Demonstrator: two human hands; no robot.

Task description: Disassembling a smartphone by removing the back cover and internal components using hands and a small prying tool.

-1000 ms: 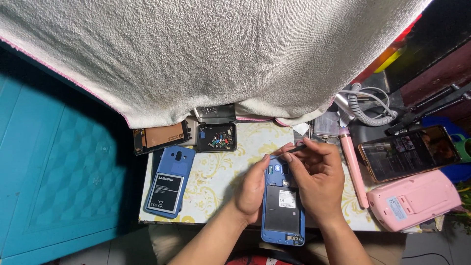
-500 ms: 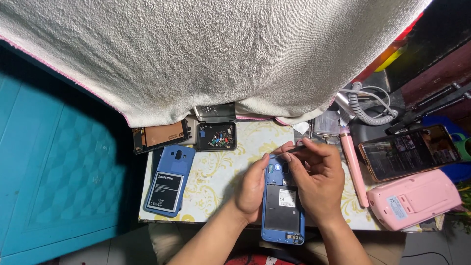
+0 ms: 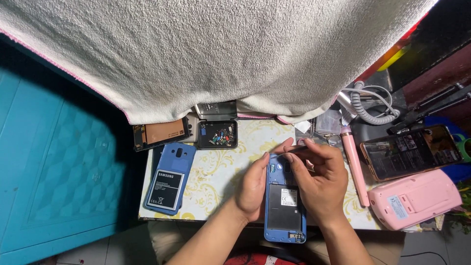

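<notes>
- A small table (image 3: 216, 169) with a cream top and yellow floral pattern fills the middle of the view; its left edge drops off beside a wide teal panel (image 3: 59, 162), and its near edge runs just above the person's forearms.
- A large off-white towel (image 3: 221, 54) hangs across the whole upper part of the view and covers the back of the table, so open room is only a narrow band between the towel's hem and the near edge.
- At the table's left end lies a blue phone with its back off and battery showing (image 3: 169, 179), well apart from the hands.
- Just above it, at the towel's hem, sit a loose phone screen panel (image 3: 162, 132) and a small black tray of tiny parts (image 3: 218, 135).
- The left hand (image 3: 255, 184) rests on the table, fingers curled against the left side of a second blue phone, opened at the back (image 3: 284, 206), steadying it.
- This opened phone lies upright in the view, its lower end overhanging the near edge between the two wrists.
- The right hand (image 3: 319, 184) lies over the phone's right side; its thumb and fingertips are pinched closed around a thin tool (image 3: 297, 146) above the phone's top end. What kind of tool it is cannot be told.
- Just right of that hand lies a pink pen-shaped tool (image 3: 355, 169), then a dark phone with a lit screen (image 3: 412, 151) and a pink plastic device (image 3: 417, 198), crowding the right end.
- A coiled grey cable (image 3: 365, 105) sits behind them.
</notes>
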